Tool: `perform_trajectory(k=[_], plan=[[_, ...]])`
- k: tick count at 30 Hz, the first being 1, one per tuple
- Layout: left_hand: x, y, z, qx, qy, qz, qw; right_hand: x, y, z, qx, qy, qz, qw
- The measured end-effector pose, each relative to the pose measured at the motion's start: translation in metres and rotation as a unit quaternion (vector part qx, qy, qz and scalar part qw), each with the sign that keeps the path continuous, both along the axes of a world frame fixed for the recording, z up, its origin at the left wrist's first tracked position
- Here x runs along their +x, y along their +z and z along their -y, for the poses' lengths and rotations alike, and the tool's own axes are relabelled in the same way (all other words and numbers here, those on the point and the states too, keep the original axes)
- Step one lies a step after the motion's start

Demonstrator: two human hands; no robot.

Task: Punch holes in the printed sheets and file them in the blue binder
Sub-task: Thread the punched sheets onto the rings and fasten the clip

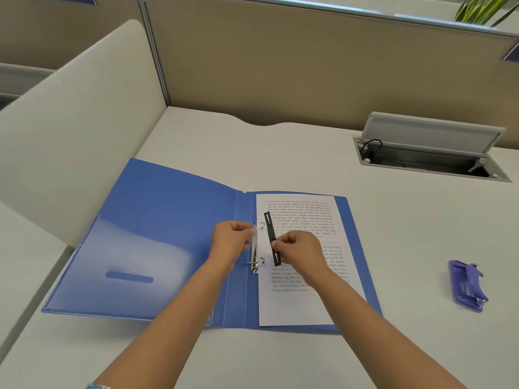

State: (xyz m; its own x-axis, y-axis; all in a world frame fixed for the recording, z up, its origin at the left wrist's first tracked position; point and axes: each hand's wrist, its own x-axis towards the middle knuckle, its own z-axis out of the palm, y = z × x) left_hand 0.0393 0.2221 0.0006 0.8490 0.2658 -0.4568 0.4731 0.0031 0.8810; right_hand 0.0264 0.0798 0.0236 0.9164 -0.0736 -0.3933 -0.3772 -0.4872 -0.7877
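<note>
Binder point(157, 220): open flat on desk point(393, 220); sheets point(297, 304) lie on its right half, long axis running away from the viewer. Left hand point(231, 241) grips ring clip point(255, 248). Right hand point(297, 248) pinches black bar point(270, 228) over sheets. Punch point(467, 284): desk, right.

Both forearms reach forward; left hand point(233, 237) and right hand point(299, 249) curled, pinching.

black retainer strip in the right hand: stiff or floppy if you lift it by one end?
The black strip is probably semi-stiff: the right hand pinches it mid-length and both ends stay straight. It looks thin and slotted, so likely light, and flexible under load. Flat, so unlikely to roll.
</note>
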Motion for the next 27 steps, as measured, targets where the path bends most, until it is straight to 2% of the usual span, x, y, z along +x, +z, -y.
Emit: perform_trajectory(k=[4,8,19,27], plan=[[0.002,-0.013,0.003,0.081,-0.029,-0.016,0.996,0.006,-0.002,-0.009,-0.027,0.023,-0.009,0.999],[0.000,-0.019,0.005,0.108,-0.051,-0.021,0.993,0.010,-0.009,-0.020,-0.061,0.040,-0.016,0.997],[-0.003,-0.027,0.005,0.104,-0.070,-0.023,0.992,0.009,-0.015,-0.024,-0.092,0.024,-0.008,0.995],[-0.004,-0.026,0.005,0.081,-0.085,-0.032,0.993,0.012,-0.015,-0.021,-0.046,0.005,-0.043,0.998]])
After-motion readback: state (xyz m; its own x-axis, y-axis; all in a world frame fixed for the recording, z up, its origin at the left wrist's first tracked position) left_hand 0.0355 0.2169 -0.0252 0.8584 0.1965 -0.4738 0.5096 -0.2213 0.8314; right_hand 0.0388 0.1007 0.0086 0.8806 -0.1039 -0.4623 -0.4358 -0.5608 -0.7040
